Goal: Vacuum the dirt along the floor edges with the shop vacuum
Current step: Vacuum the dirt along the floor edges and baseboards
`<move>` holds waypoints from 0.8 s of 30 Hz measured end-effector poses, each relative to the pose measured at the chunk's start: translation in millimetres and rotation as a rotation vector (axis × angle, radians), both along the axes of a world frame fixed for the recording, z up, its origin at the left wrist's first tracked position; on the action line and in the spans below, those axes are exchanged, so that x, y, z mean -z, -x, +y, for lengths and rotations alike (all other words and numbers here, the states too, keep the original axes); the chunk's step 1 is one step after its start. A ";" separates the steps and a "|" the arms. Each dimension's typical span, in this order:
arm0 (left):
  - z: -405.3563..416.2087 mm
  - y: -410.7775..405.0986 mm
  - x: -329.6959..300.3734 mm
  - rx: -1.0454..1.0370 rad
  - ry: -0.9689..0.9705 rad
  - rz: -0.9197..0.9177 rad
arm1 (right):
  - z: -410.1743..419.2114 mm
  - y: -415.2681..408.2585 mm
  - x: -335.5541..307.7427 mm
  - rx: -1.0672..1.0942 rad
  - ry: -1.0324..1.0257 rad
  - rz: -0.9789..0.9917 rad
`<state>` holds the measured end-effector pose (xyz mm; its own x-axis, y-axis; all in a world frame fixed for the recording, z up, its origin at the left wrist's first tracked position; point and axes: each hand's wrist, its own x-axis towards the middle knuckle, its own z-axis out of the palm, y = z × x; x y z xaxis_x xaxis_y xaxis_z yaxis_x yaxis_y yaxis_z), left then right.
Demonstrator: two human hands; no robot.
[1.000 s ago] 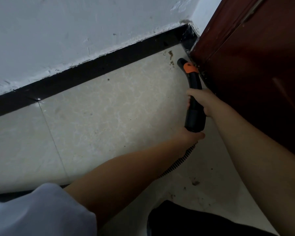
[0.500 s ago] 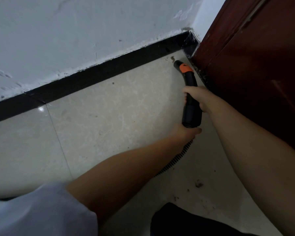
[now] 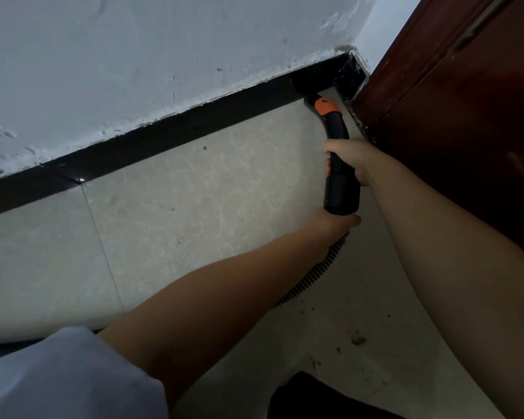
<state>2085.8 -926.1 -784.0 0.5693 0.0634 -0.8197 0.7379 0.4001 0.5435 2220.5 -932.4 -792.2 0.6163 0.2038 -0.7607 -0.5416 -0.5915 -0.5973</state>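
The right hand [image 3: 350, 160] has its fingers wrapped around the black curved plastic vacuum nozzle with an orange collar [image 3: 336, 140], and the left hand [image 3: 333, 222] grips just below, where the black ribbed hose [image 3: 315, 272] joins it; the left fingers are curled underneath, though how tightly is hard to tell from here. Ahead of the right fingers, the nozzle tip sits in the corner, apparently touching the glossy black skirting board [image 3: 164, 137] beside the dark red wooden door [image 3: 451, 116]. Pushed harder, the tip could scrape the skirting or knock the door edge. Dark crumbs of dirt [image 3: 358, 340] lie on the pale marbled floor tile [image 3: 179, 207] well behind both hands, and the trailing hose could drag through and scatter them, or they may simply be missed.
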 end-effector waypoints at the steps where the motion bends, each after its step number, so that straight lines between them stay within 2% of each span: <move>1: -1.5 1.8 1.1 0.006 0.009 0.015 | 0.9 3.2 -1.1 -0.029 0.004 0.007; 7: -11.2 15.2 12.6 -0.035 0.014 0.015 | 3.3 23.8 0.4 -0.126 0.020 0.002; 14: 11.8 -3.5 15.3 0.055 -0.099 -0.051 | 5.4 -1.0 3.2 0.151 -0.037 -0.058; 24: 30.9 -18.3 4.9 0.069 -0.110 -0.050 | 22.8 -16.4 -0.9 0.182 -0.037 -0.111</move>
<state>2104.1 -895.2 -789.0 0.6155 0.1109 -0.7803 0.7323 0.2853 0.6183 2236.9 -909.6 -791.3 0.7249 0.1080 -0.6804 -0.5673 -0.4666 -0.6785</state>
